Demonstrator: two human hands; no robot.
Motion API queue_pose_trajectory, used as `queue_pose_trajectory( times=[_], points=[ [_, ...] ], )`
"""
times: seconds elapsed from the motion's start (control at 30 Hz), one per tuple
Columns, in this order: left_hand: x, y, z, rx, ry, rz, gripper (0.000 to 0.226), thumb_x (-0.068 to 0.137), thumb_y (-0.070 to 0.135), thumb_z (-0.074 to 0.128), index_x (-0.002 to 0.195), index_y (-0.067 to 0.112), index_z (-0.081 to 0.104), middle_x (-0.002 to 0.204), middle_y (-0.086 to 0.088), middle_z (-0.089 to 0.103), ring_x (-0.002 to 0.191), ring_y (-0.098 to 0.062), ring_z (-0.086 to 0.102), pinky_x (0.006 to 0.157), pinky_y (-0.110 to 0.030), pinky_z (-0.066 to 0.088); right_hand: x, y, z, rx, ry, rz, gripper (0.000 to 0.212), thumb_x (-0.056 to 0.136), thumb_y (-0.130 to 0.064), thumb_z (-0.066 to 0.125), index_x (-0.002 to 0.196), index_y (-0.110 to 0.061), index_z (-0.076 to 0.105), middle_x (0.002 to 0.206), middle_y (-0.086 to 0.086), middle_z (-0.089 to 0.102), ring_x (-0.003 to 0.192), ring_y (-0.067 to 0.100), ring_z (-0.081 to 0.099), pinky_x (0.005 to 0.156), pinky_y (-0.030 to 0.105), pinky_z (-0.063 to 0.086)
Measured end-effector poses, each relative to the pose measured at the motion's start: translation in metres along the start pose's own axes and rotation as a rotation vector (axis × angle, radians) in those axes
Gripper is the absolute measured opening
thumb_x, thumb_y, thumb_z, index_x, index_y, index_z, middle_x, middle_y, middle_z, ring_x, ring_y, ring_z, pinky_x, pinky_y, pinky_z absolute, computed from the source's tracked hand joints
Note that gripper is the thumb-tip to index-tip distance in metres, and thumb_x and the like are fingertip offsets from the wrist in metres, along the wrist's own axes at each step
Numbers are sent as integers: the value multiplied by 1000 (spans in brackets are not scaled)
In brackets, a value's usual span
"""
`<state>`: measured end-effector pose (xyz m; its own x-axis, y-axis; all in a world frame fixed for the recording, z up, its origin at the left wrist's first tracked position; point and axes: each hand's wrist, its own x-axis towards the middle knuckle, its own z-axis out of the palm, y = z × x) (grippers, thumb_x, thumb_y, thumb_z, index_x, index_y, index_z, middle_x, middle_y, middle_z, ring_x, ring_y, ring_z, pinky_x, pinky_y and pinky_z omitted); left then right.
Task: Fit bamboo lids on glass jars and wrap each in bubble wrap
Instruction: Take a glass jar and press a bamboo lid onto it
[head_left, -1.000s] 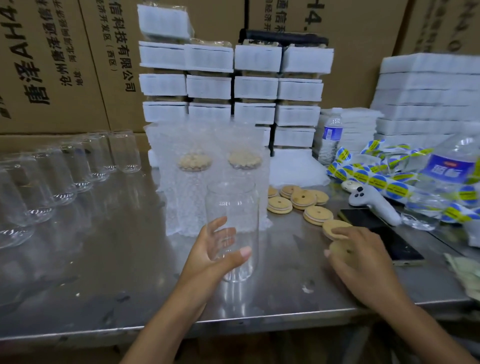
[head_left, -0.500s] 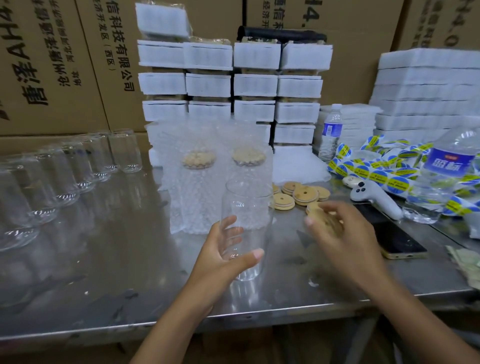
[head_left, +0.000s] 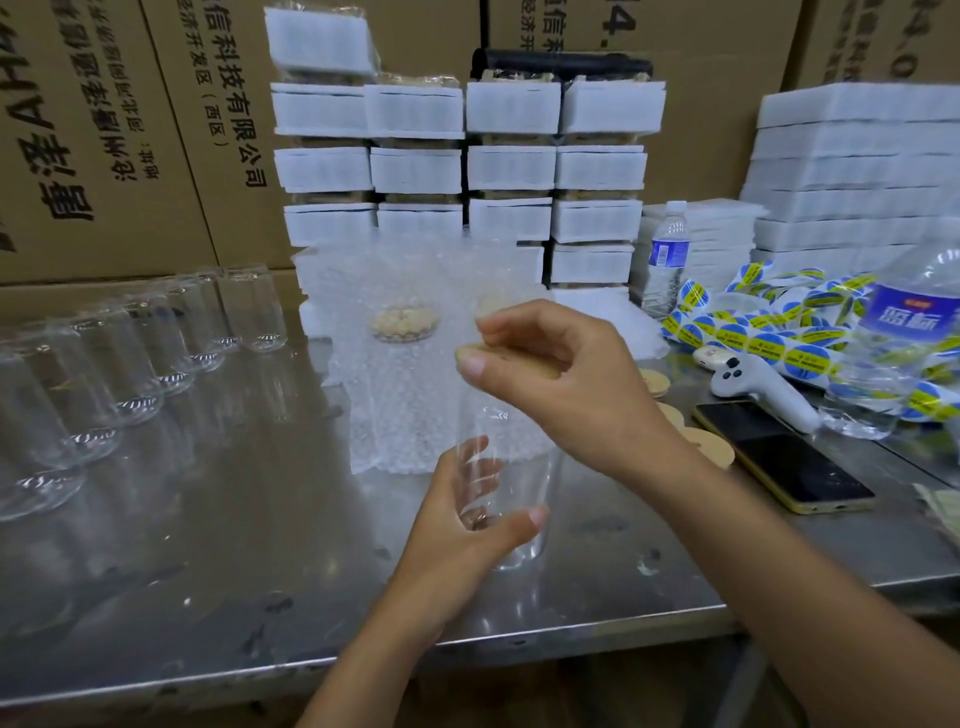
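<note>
Left hand (head_left: 467, 525) gripping glass jar (head_left: 511, 431) upright, steadying it; right hand (head_left: 561, 374) pinching bamboo lid (head_left: 514, 359) just above left (lining up the fit, I'd guess).

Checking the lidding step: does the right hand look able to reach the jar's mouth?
Likely yes: right hand holds the bamboo lid just above the glass jar, gripped upright by the left hand; nothing between.

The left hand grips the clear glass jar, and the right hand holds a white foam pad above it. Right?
No: the head view shows the right hand holding a round tan bamboo lid, not foam; the left hand does grip the clear glass jar.
</note>
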<state>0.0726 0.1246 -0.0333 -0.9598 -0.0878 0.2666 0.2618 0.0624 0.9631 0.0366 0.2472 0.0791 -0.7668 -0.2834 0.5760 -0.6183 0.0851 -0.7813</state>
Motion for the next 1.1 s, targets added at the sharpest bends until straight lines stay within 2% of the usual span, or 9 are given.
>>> queue_pose_trajectory(
  times=[0.1,0.17,0.33,0.63,0.73,0.83,0.93,1.0,1.1],
  points=[
    [0,1,-1,3,-5,4,72,48,58,79,112,62,45,118,26,57,109,12,54,75,-5,48,1,7,-1,10,-7,18,24,70,-46,74,90,-35,70,94,-10,72,96,5,67,89,35,54],
    [0,1,-1,0,-6,-1,74,48,58,79,114,61,44,120,26,57,111,10,54,76,-8,48,1,10,0,18,-29,34,20,72,-45,71,89,-34,71,97,-12,72,97,5,67,91,36,53],
    [0,1,0,-16,-7,-12,73,48,59,79,113,61,44,120,26,57,112,11,53,76,-7,48,1,16,3,41,-65,35,13,74,-43,67,85,-38,71,97,-22,69,92,-5,65,80,11,48],
    [-2,0,-1,-7,-12,-21,68,50,59,80,106,70,43,120,27,55,111,12,52,75,-5,48,-2,19,8,23,-34,-2,10,69,-34,68,78,-36,69,90,-18,68,85,0,65,75,19,53],
    [-4,-1,-2,5,-6,-26,69,48,61,80,106,70,42,119,28,56,113,10,53,75,-7,49,-3,19,9,23,-39,1,12,70,-35,67,81,-36,69,93,-17,67,86,-2,64,75,16,51],
    [-3,2,-3,-18,0,-22,68,47,59,82,104,69,47,115,28,60,111,9,55,77,-7,48,-3,20,7,1,-41,-22,20,70,-42,69,89,-39,67,102,-15,64,92,-2,63,79,17,50],
    [-2,1,-4,-46,9,-16,74,40,63,85,106,65,51,112,29,62,109,7,58,78,-8,49,-4,23,2,98,-94,-35,50,63,-64,73,105,-41,58,111,-15,62,96,-1,63,79,16,48],
    [-1,0,-5,-77,40,-12,78,36,66,85,108,61,53,112,26,63,108,5,59,81,-16,51,-5,30,-4,183,-73,-76,58,67,-73,63,109,-34,55,113,-11,61,101,-1,61,81,15,46],
    [0,-2,-4,-125,93,-27,82,40,51,85,115,46,55,113,18,66,108,-1,62,90,-32,50,-4,49,-18,204,104,-41,26,88,-48,55,102,-27,58,100,-7,66,92,0,64,79,12,46]
  ],
)
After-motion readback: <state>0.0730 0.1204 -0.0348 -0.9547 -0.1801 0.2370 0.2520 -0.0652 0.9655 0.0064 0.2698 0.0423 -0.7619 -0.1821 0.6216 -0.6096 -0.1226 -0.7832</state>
